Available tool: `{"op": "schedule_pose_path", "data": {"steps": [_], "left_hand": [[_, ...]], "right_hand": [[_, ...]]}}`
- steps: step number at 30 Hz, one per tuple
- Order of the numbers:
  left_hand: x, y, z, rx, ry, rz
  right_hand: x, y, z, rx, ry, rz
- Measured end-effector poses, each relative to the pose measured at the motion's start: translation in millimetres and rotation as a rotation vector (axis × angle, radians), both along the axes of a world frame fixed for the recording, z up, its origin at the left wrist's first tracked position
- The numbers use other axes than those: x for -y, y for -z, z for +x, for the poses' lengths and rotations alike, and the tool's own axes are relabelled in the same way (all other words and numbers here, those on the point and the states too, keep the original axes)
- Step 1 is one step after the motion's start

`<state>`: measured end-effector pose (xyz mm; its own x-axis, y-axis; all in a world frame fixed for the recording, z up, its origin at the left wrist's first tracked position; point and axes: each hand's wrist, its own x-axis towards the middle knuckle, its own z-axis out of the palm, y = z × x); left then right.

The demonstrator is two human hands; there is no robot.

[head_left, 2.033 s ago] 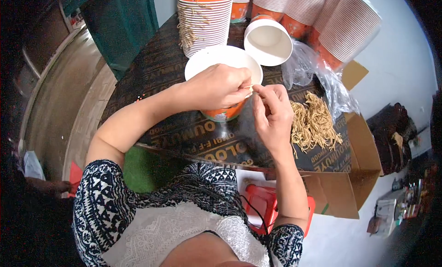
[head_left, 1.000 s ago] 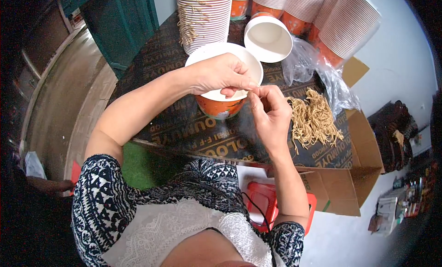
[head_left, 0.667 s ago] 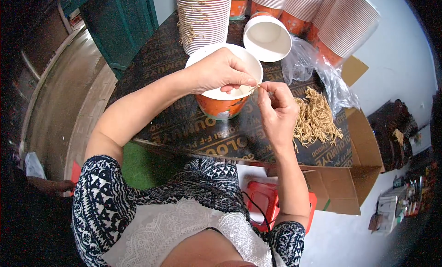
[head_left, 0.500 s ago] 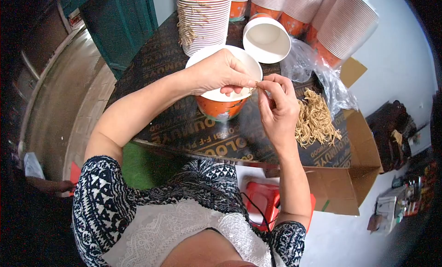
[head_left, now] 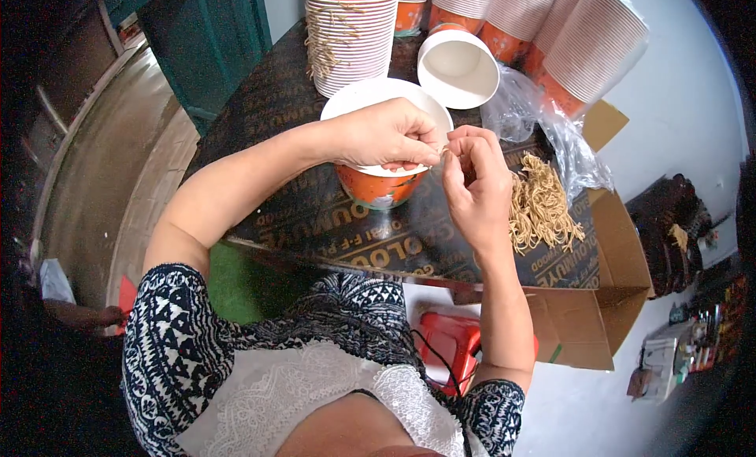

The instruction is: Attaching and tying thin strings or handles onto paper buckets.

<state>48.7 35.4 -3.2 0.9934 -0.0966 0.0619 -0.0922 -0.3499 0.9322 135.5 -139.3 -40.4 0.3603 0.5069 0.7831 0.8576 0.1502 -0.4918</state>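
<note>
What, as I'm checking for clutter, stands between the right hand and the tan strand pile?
Nothing visible: the tan strand pile lies right of the right hand; the clear bag lies behind the pile, not between.

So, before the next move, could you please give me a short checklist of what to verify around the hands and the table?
1. Front orange paper bowl upright on the table: ok.
2. Left hand over the bowl's mouth, thumb and fingers pinched together: ok.
3. Tan cord piece showing at the fingertips: ok, though mostly hidden.
4. Right hand gripping that piece too: cannot tell; its fingertips are close beside it.
5. Tan cord pile neatly laid out: not ok; its strands lie in a loose heap right of the right hand.
6. Clear plastic bag apart from both hands: ok.
</note>
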Motion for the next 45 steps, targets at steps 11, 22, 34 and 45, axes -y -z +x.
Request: {"op": "schedule_pose_path", "data": {"steps": [11,22,34,45], "left_hand": [[-5.5,4.2,4.4,-0.063,0.191,-0.053],[3.3,-9.6,-0.6,-0.008,0.009,-0.064],[-0.8,-13.5,-2.6,0.055,0.075,-0.084],[-2.6,-25.4,-10.5,0.016,0.041,0.565]], "right_hand": [[5.6,2.8,-0.8,-0.297,-0.176,-0.066],[10.1,5.5,-8.0,-0.006,0.093,-0.015],[35.6,-10.6,0.4,-0.123,-0.075,-0.064],[54.0,-2.8,-2.8,-0.256,-0.160,-0.058]]}}
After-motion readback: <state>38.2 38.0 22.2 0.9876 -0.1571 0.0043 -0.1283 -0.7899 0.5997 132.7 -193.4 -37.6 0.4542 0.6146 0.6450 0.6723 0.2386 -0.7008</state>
